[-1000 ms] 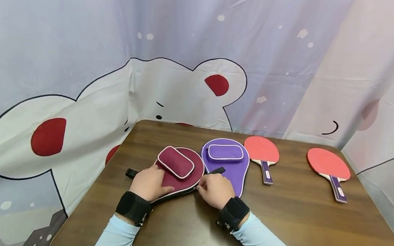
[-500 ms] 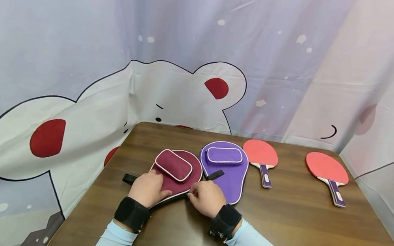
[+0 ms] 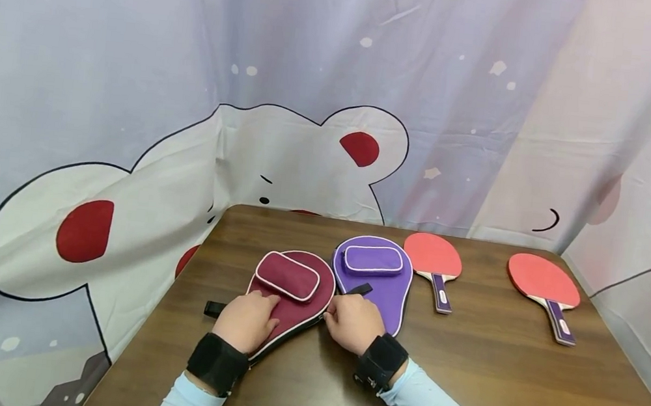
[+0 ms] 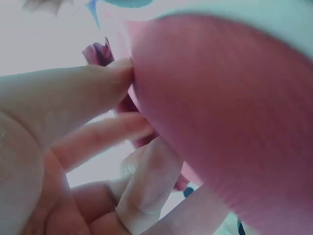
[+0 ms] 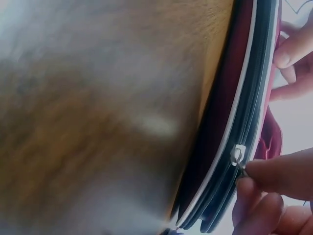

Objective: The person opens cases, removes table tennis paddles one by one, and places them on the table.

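A maroon table tennis bat case [image 3: 298,316] with a small front pocket [image 3: 288,276] lies on the table. My left hand [image 3: 246,319] rests on its lower left part, thumb and fingers touching the fabric. Close up in the left wrist view, the fingers [image 4: 146,186] press against the case [image 4: 225,112]. At the case's right edge my right hand [image 3: 354,323] pinches the zipper pull. The right wrist view shows the metal slider [image 5: 237,154] on the black zipper [image 5: 249,98], with the thumb and forefinger of the right hand [image 5: 274,191] on its pull. The zipper near the slider looks closed.
Just right of the maroon case lies a purple bat case [image 3: 389,301]. Two red bats lie farther right, one near bat [image 3: 433,256] and one far bat [image 3: 544,279]. A patterned curtain [image 3: 317,45] hangs behind the wooden table [image 3: 491,376].
My right hand moved left along the maroon case's edge, then back right and slightly away. The case has turned a little, its narrow end closer to me. My left hand stays on it.
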The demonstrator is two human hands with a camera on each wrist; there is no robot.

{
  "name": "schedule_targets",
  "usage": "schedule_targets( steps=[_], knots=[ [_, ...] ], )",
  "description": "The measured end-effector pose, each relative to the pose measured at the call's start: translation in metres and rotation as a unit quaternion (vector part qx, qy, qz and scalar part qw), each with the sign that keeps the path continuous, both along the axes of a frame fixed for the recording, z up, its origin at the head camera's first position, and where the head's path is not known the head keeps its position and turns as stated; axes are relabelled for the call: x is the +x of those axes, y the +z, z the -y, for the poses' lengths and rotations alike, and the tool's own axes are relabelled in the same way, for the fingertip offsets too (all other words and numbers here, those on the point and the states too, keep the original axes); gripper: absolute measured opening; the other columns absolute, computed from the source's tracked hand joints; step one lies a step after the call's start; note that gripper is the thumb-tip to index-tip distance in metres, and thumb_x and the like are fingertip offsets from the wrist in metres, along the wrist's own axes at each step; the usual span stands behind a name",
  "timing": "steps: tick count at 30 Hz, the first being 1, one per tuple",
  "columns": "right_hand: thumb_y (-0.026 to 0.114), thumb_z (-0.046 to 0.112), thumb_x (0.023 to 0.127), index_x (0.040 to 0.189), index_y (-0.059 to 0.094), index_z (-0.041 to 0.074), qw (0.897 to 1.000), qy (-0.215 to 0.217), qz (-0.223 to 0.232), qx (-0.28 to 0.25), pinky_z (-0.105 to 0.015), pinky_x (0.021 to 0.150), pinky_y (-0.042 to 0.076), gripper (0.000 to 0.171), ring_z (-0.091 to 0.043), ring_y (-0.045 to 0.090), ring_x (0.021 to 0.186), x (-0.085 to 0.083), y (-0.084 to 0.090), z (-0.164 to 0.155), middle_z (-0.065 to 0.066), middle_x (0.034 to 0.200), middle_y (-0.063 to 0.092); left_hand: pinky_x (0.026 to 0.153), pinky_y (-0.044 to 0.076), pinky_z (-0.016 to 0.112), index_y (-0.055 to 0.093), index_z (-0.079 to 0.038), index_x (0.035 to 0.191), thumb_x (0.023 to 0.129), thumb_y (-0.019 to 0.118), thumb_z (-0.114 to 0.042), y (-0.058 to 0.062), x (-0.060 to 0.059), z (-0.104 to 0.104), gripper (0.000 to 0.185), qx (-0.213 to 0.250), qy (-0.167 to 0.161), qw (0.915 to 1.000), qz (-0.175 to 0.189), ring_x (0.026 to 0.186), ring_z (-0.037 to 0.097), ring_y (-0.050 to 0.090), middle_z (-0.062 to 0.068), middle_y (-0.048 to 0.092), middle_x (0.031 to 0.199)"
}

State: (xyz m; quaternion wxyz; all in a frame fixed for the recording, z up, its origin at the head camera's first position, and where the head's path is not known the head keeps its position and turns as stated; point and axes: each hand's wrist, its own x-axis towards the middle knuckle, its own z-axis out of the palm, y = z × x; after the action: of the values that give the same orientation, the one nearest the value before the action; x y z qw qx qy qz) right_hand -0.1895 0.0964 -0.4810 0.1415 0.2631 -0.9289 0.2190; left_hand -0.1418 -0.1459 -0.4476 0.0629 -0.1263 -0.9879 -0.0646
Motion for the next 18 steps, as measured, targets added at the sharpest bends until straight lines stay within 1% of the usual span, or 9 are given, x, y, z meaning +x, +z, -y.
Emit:
schedule_targets(
  steps=[2, 3, 6, 9, 11, 13, 15, 17, 18],
  knots=[
    [0.083, 0.016, 0.089, 0.068, 0.065, 0.027, 1.0, 0.003, 0.004, -0.006, -0.037, 0.053, 0.047, 0.03, -0.01, 0.056, 0.056, 0.002, 0.0, 0.002, 0.017, 0.061, 0.055, 0.089, 0.062, 0.05, 0.078, -0.006, 0.13, 0.094, 0.088, -0.023, 0.0, 0.003, -0.001, 0.041, 0.004, -0.012, 0.9999, -0.002, 0.096, 0.034, 0.075, 0.016, 0.078, 0.108],
    [0.082, 0.015, 0.089, 0.069, 0.065, 0.027, 1.0, 0.008, 0.006, -0.01, -0.036, 0.054, 0.046, 0.029, -0.009, 0.055, 0.056, 0.004, 0.0, 0.004, 0.017, 0.061, 0.054, 0.088, 0.062, 0.05, 0.078, -0.008, 0.131, 0.093, 0.088, -0.022, -0.001, 0.003, -0.001, 0.041, 0.005, -0.015, 0.9999, -0.004, 0.096, 0.034, 0.075, 0.016, 0.079, 0.108],
    [0.083, 0.013, 0.089, 0.073, 0.068, 0.024, 0.999, 0.032, 0.017, -0.021, -0.033, 0.054, 0.045, 0.025, -0.006, 0.054, 0.057, 0.01, -0.001, 0.009, 0.017, 0.062, 0.055, 0.088, 0.062, 0.05, 0.079, -0.011, 0.132, 0.093, 0.088, -0.022, -0.002, 0.004, -0.002, 0.042, 0.003, -0.014, 0.9999, -0.005, 0.095, 0.032, 0.075, 0.014, 0.079, 0.108],
    [0.084, 0.014, 0.09, 0.075, 0.07, 0.023, 0.998, 0.059, 0.022, -0.025, -0.03, 0.055, 0.045, 0.022, -0.002, 0.054, 0.059, 0.016, -0.001, 0.013, 0.017, 0.064, 0.058, 0.089, 0.062, 0.05, 0.079, -0.011, 0.132, 0.093, 0.088, -0.022, -0.003, 0.005, -0.002, 0.042, 0.003, -0.008, 1.0, 0.001, 0.095, 0.031, 0.074, 0.014, 0.079, 0.108],
    [0.085, 0.015, 0.09, 0.076, 0.071, 0.023, 0.997, 0.066, 0.023, -0.023, -0.028, 0.056, 0.046, 0.021, -0.001, 0.054, 0.06, 0.017, -0.002, 0.015, 0.017, 0.065, 0.059, 0.09, 0.062, 0.05, 0.079, -0.011, 0.133, 0.093, 0.088, -0.023, -0.002, 0.005, -0.002, 0.042, 0.007, -0.01, 0.9999, 0.006, 0.096, 0.031, 0.075, 0.014, 0.079, 0.11],
    [0.085, 0.016, 0.09, 0.076, 0.072, 0.023, 0.997, 0.066, 0.024, -0.023, -0.029, 0.056, 0.046, 0.021, -0.001, 0.055, 0.06, 0.016, -0.002, 0.015, 0.017, 0.065, 0.059, 0.091, 0.062, 0.051, 0.078, -0.01, 0.133, 0.093, 0.088, -0.023, 0.0, 0.005, 0.0, 0.043, 0.016, -0.017, 0.9996, 0.013, 0.098, 0.032, 0.075, 0.015, 0.079, 0.112],
    [0.086, 0.017, 0.09, 0.076, 0.072, 0.025, 0.998, 0.056, 0.028, -0.023, -0.03, 0.056, 0.046, 0.021, -0.001, 0.054, 0.06, 0.013, -0.002, 0.013, 0.018, 0.064, 0.057, 0.094, 0.061, 0.052, 0.078, -0.01, 0.133, 0.094, 0.088, -0.022, 0.003, 0.005, 0.004, 0.042, 0.031, -0.029, 0.9989, 0.019, 0.102, 0.033, 0.075, 0.015, 0.078, 0.115],
    [0.086, 0.018, 0.09, 0.075, 0.071, 0.026, 0.998, 0.045, 0.033, -0.026, -0.032, 0.056, 0.045, 0.023, -0.002, 0.053, 0.059, 0.009, 0.0, 0.009, 0.019, 0.064, 0.056, 0.095, 0.06, 0.051, 0.079, -0.011, 0.133, 0.094, 0.088, -0.022, 0.005, 0.004, 0.011, 0.041, 0.046, -0.04, 0.9978, 0.026, 0.105, 0.031, 0.075, 0.012, 0.079, 0.117],
    [0.086, 0.018, 0.09, 0.074, 0.07, 0.027, 0.998, 0.039, 0.035, -0.028, -0.032, 0.056, 0.045, 0.023, -0.003, 0.053, 0.059, 0.007, 0.001, 0.007, 0.019, 0.063, 0.055, 0.095, 0.06, 0.05, 0.079, -0.012, 0.132, 0.094, 0.088, -0.021, 0.005, 0.003, 0.015, 0.041, 0.054, -0.043, 0.9972, 0.029, 0.103, 0.029, 0.076, 0.01, 0.079, 0.117]
  ],
)
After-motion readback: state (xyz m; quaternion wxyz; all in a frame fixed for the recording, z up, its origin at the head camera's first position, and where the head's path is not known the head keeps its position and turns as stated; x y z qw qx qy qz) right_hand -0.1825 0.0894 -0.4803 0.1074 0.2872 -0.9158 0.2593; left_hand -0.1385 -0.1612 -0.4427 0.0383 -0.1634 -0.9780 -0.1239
